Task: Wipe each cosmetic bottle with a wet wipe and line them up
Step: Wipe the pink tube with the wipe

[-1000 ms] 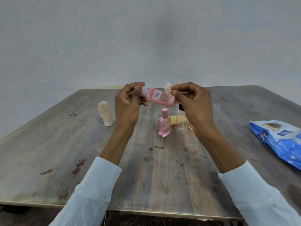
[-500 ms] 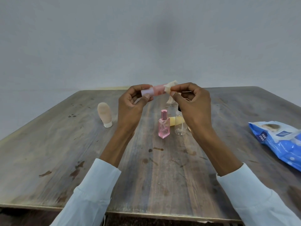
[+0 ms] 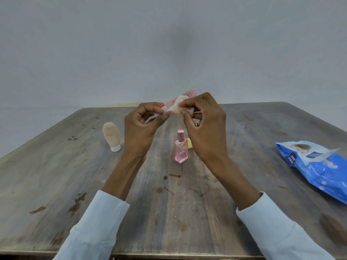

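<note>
The person holds a small pink bottle [image 3: 188, 94] up in the air over the middle of the wooden table [image 3: 56, 175]. The left hand [image 3: 139, 126] has its fingers and thumb curled and pinches the bottle's near end, by the white cap. The right hand [image 3: 204, 126] has its fingertips bent and pinches a small white wet wipe [image 3: 177, 105] that lies against the side of the bottle. The bottle tilts, with its far end pointing up and away from the person. Down on the table, a pink glass perfume bottle [image 3: 181, 150] with a shiny pink cap stands upright between the two wrists. Just behind it, a bit of a yellow thing [image 3: 190, 143] peeks out, and a clear bottle [image 3: 197, 156] is mostly hidden by the right hand. Off to the left, a peach tube [image 3: 111, 136] stands on its white cap, well apart from the others. A blue pack of wipes [image 3: 317, 166] lies at the right edge of the table. Both arms wear light blue sleeves [image 3: 93, 229].
</note>
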`<action>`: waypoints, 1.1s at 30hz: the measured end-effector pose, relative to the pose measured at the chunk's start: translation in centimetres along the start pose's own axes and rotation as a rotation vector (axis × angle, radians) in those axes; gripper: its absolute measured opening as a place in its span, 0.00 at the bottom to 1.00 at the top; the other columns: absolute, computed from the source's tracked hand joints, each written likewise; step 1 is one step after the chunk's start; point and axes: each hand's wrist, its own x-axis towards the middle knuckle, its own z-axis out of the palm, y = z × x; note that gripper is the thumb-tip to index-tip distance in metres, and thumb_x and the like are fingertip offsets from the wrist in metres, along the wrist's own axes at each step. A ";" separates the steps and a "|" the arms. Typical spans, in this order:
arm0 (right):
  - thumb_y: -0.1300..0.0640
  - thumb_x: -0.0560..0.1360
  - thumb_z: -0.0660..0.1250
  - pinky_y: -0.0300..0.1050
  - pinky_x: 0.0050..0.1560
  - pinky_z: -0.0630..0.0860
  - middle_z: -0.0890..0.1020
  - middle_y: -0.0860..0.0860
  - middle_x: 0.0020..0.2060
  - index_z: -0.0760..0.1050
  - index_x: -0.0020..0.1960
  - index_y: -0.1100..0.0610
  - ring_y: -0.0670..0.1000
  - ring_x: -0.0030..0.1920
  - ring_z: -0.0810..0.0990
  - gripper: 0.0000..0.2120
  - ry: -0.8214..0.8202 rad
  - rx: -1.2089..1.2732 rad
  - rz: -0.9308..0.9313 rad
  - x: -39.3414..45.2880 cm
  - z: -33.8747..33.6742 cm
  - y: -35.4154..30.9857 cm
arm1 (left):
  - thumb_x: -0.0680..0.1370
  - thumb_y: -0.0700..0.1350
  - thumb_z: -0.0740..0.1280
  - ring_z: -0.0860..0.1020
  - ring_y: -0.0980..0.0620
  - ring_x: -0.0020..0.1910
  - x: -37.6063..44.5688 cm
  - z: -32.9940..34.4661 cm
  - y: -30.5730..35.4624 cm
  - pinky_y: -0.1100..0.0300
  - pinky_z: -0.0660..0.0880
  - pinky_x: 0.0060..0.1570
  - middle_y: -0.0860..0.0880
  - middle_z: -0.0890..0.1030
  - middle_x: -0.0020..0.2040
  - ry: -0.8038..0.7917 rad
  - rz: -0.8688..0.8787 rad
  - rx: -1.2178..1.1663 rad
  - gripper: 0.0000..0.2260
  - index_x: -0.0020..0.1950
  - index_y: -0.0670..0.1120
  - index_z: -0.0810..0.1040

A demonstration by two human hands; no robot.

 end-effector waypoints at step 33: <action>0.62 0.79 0.70 0.36 0.49 0.71 0.84 0.47 0.48 0.85 0.50 0.55 0.50 0.52 0.77 0.06 -0.019 -0.165 0.091 0.7 -0.8 0.8 | 0.70 0.23 0.76 0.86 0.45 0.60 -0.6 0.2 1.3 0.54 0.82 0.56 0.47 0.88 0.50 -0.191 0.028 -0.138 0.17 0.47 0.42 0.78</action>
